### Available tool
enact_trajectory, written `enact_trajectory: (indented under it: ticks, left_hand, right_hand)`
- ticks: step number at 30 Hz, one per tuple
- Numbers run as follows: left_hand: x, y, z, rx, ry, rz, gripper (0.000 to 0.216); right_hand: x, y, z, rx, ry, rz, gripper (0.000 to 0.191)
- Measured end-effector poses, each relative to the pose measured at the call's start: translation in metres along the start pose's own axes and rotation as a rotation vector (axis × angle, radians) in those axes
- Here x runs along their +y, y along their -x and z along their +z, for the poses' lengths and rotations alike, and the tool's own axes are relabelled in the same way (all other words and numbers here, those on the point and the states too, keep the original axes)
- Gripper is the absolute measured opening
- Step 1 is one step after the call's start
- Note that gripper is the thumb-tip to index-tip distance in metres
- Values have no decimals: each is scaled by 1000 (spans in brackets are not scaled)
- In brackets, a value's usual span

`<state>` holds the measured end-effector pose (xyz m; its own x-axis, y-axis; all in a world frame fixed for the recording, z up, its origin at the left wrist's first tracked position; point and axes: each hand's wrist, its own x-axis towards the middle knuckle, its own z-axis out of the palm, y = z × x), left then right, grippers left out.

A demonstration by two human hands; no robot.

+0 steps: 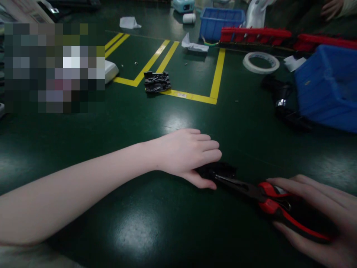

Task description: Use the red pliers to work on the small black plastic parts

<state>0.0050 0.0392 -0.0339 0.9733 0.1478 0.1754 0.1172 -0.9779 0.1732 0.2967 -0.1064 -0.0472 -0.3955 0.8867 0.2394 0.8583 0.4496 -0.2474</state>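
Observation:
My left hand (189,154) reaches across the dark green table and is closed on a small black part (219,169), holding it down on the surface; most of the part is hidden under my fingers. My right hand (315,216) at the lower right grips the red and black handles of needle-nose pliers (267,197). The pliers' dark jaws point left and meet the black part just below my left thumb.
A black component (157,82) lies on the yellow tape lines (192,96). Tape roll (261,62), blue bins (329,85) (220,22), red trays (255,35), crumpled paper (193,45) and a dark object with a metal band (281,98) stand further back. Another person's hand (331,8) shows at the top right.

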Motion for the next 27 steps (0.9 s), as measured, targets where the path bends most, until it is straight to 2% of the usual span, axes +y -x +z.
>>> enact_trajectory:
  ticks: [3, 18, 27]
  left_hand:
    - [0, 0, 0, 5, 40, -6, 42]
    - [-1, 0, 2, 31, 105, -10, 44]
    - [-1, 1, 2, 59, 74, 32, 48]
  right_hand:
    - [3, -1, 1, -79, 49, -112, 59]
    - [5, -4, -2, 10, -39, 24, 55]
    - [18, -14, 3, 103, 140, 55, 53]
